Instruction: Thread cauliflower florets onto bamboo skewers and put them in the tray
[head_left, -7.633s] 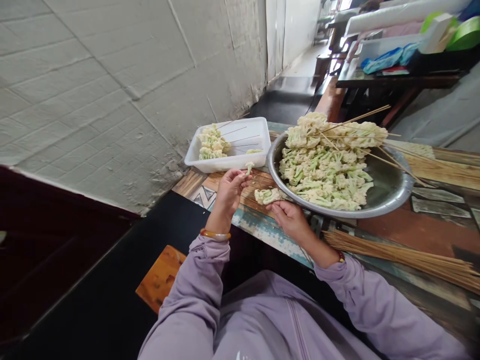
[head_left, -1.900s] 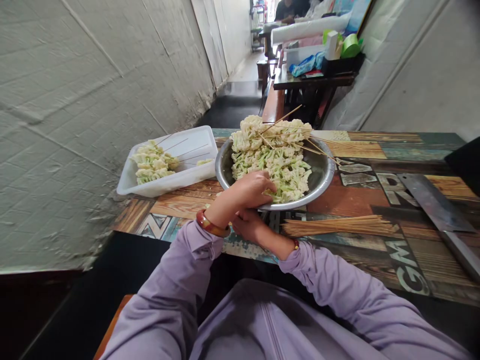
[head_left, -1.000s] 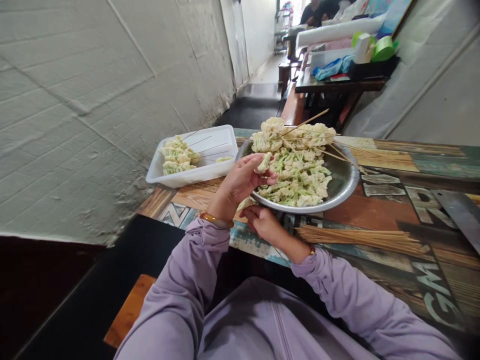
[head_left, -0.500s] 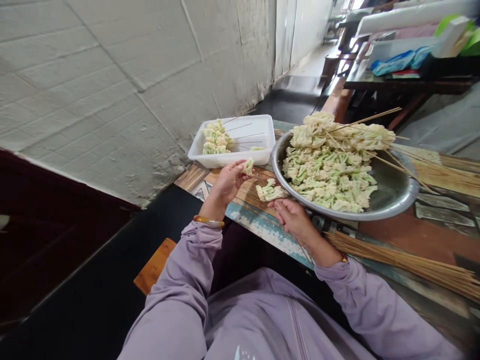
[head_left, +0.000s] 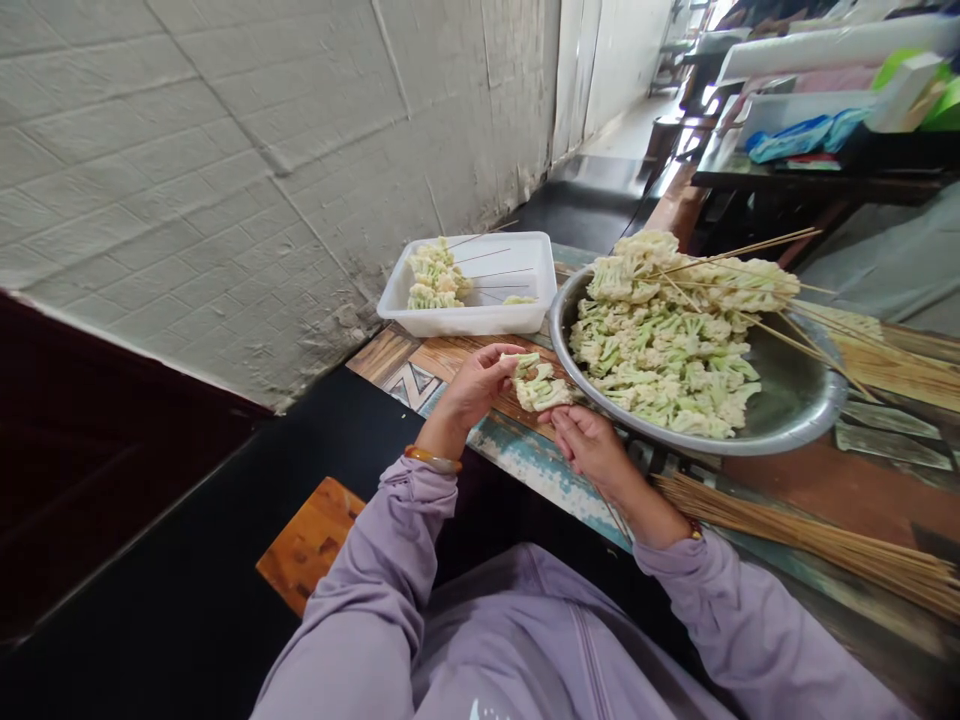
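My left hand [head_left: 474, 390] pinches a small cauliflower floret [head_left: 526, 361] and presses it against the pieces held by my right hand. Between finger and thumb, my right hand [head_left: 589, 440] grips a bamboo skewer [head_left: 616, 518], whose tail pokes out below the palm. Pale cauliflower pieces [head_left: 543, 394] sit at the skewer's far end, above the table edge; its tip is hidden by them. Right of both hands stands a big metal bowl [head_left: 814, 425] heaped with loose cauliflower [head_left: 667, 365], with several loaded skewers [head_left: 739, 278] lying across the top.
A white plastic tub [head_left: 480, 320] behind my left hand holds a few cauliflower skewers. A bundle of bare bamboo skewers [head_left: 810, 545] lies on the patterned table [head_left: 517, 462] by my right forearm. The wall [head_left: 300, 150] rises at left; a wooden stool [head_left: 311, 540] stands below.
My left hand has moved right and slightly down, bringing its floret from apart to against the skewered cauliflower. My right hand stays nearly in place. The view has shifted slightly.
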